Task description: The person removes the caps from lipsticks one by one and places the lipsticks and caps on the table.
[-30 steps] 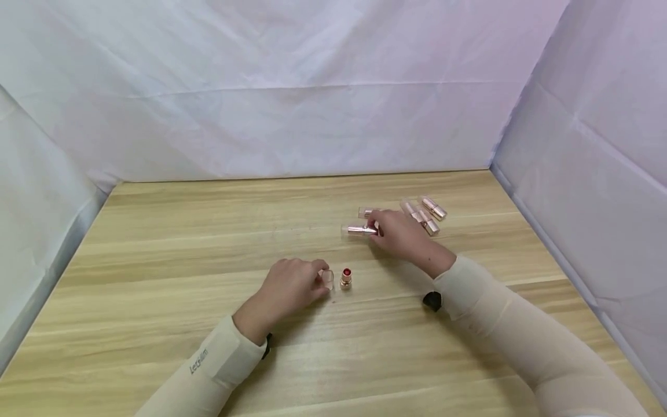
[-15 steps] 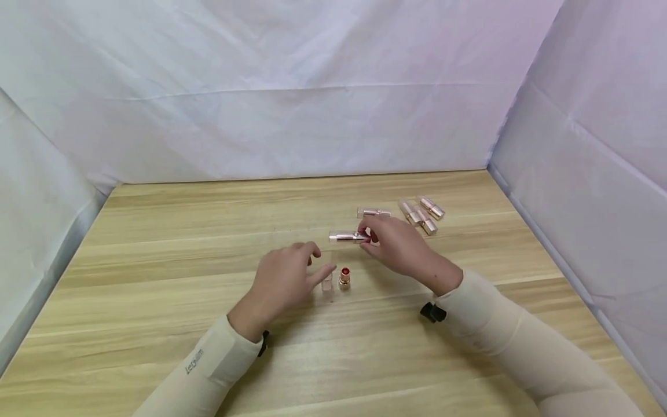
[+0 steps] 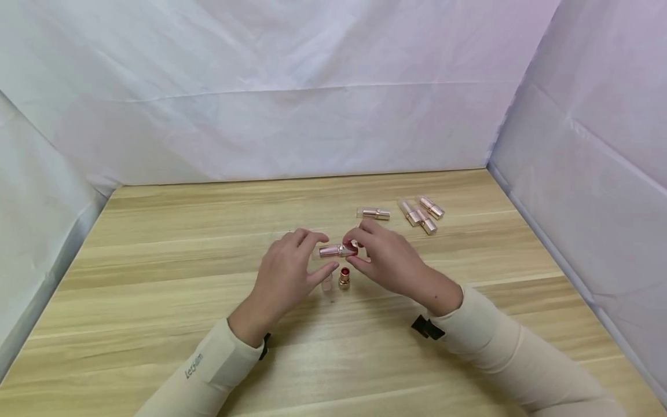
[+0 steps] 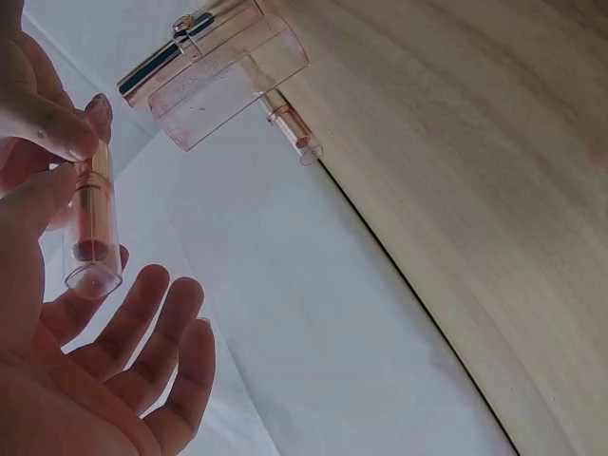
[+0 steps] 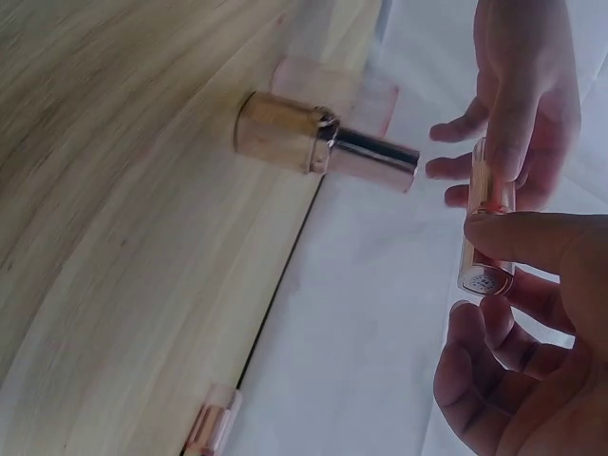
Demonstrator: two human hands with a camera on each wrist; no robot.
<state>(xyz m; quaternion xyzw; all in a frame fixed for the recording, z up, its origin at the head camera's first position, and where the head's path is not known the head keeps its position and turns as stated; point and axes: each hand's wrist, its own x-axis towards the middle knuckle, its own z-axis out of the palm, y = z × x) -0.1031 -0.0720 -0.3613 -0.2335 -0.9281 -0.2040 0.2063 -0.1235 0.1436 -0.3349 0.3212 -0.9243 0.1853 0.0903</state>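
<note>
My right hand (image 3: 388,255) pinches the base of a capped lipstick (image 3: 329,251) between thumb and fingers, holding it level over the table. Around its clear cap end, my left hand (image 3: 285,272) has thumb and fingers spread apart; in the left wrist view its fingers (image 4: 142,323) are loosely bent beside the cap. Just below stands an uncapped lipstick (image 3: 344,278), red tip up, with a clear cap (image 3: 326,284) upright to its left. The right wrist view shows the uncapped lipstick's gold base (image 5: 275,128) and the loose cap (image 5: 375,100) close together.
Farther back, a capped lipstick (image 3: 374,214) lies on its side. To its right lie several more, including one lipstick (image 3: 409,212) against another (image 3: 426,222). The wooden table (image 3: 172,231) is bordered behind and at both sides by white cloth (image 3: 292,133).
My right hand has brought the capped lipstick left and toward me, away from the one lying behind. My left hand has let go of the clear cap, risen and spread its fingers near the lipstick.
</note>
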